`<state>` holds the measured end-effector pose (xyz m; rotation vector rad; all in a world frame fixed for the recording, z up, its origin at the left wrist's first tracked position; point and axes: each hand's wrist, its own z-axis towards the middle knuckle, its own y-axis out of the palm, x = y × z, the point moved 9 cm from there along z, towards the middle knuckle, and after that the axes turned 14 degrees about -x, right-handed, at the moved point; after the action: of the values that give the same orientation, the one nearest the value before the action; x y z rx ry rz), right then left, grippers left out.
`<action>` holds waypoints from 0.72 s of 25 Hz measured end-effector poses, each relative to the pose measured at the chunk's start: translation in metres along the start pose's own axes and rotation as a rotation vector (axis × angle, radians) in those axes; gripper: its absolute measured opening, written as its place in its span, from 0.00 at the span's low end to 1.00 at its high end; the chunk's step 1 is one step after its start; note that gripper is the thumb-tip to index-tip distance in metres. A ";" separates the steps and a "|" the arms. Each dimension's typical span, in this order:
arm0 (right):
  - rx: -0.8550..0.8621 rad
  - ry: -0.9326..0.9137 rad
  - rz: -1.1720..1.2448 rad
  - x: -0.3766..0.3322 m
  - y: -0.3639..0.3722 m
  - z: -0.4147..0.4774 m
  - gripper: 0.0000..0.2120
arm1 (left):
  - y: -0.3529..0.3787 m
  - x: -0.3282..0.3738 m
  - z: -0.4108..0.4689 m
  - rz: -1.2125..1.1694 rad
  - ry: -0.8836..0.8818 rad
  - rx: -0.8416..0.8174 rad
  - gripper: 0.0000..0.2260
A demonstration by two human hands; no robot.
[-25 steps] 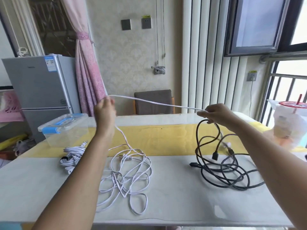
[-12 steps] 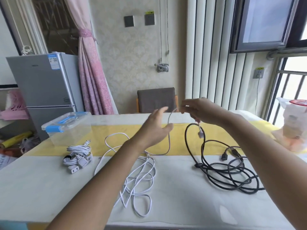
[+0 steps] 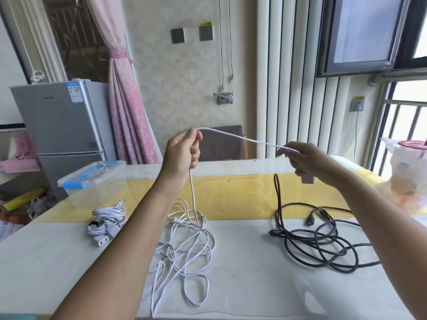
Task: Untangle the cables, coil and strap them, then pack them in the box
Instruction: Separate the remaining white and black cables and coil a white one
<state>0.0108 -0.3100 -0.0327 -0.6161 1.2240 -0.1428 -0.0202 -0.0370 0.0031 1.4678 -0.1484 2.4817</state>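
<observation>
While most of the white cable [image 3: 184, 224] lies as a loose tangle mid-surface [image 3: 57, 262], one run is lifted clear between both hands.

- Left grip [image 3: 182, 151]: fist curled round the cable, raised above the tangle. The cable leaves the top of the fist by the thumb and drops from the underside straight down into the tangle.
- Right grip [image 3: 307, 158]: fingertips pinch the same cable. Its white plug [image 3: 307, 179] hangs just below the hand.
- The span between the grips sags slightly and runs left-high to right-low.
- Cable look: thin, white, round. It lies in many overlapping loops with no coil shape, and a long loop trails toward the near edge. A small connector sits at the far side of the tangle.
- Black cable [image 3: 298, 236]: a separate loose tangle on the right, well apart from the white one. One loop reaches up onto the yellow strip [image 3: 242, 195], and its connector ends lie on top.
- White bundle [image 3: 108, 215]: already coiled, on the left near the box [image 3: 92, 181]. It has a black strap [image 3: 93, 224] and a two-pin plug at the near side.
- Box: clear plastic, lid on, blue latches and handle, at the far-left corner of the surface.

Behind: fridge [image 3: 62, 125], pink curtain [image 3: 127, 112], chair [image 3: 221, 142]. A bagged cup [image 3: 409, 162] sits at the far right.
</observation>
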 end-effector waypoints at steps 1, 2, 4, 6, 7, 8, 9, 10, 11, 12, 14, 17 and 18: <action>-0.090 0.020 0.097 0.005 0.006 -0.002 0.11 | -0.006 -0.003 -0.001 0.009 -0.018 0.026 0.14; -0.170 0.040 0.152 0.010 0.013 -0.006 0.10 | -0.014 -0.009 -0.001 0.015 -0.036 0.065 0.14; -0.230 0.021 0.266 0.010 0.017 -0.012 0.09 | -0.034 -0.016 -0.006 0.031 -0.068 0.162 0.14; -0.154 -0.081 0.449 0.004 0.004 -0.014 0.10 | -0.054 -0.022 -0.013 0.069 -0.108 0.199 0.14; -0.081 -0.125 0.568 0.002 -0.008 -0.014 0.11 | -0.059 -0.026 -0.016 0.097 -0.148 0.165 0.15; 0.001 -0.156 0.717 0.004 -0.020 -0.014 0.12 | -0.062 -0.032 -0.020 0.124 -0.195 0.106 0.15; 0.082 -0.182 0.892 0.009 -0.032 -0.015 0.13 | -0.063 -0.036 -0.025 0.149 -0.237 0.039 0.16; 0.158 -0.210 1.063 0.014 -0.042 -0.018 0.12 | -0.067 -0.040 -0.030 0.169 -0.270 -0.009 0.16; 0.216 -0.248 1.199 0.018 -0.049 -0.021 0.10 | -0.075 -0.042 -0.035 0.184 -0.293 -0.025 0.15; 0.257 -0.280 1.275 0.020 -0.054 -0.024 0.06 | -0.086 -0.042 -0.040 0.204 -0.312 -0.026 0.15; 0.295 -0.264 1.247 0.020 -0.053 -0.028 0.04 | -0.104 -0.041 -0.049 0.394 -0.364 -0.057 0.16; 0.250 -0.150 1.020 0.004 -0.025 -0.022 0.11 | -0.108 -0.043 -0.054 0.921 -0.482 -0.145 0.15; 0.239 -0.120 0.937 -0.004 -0.015 -0.018 0.12 | -0.104 -0.043 -0.053 0.954 -0.489 -0.127 0.14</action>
<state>-0.0038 -0.3274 -0.0255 0.1898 1.2442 0.5206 -0.0173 0.0679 -0.0643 2.2801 -1.3447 2.5384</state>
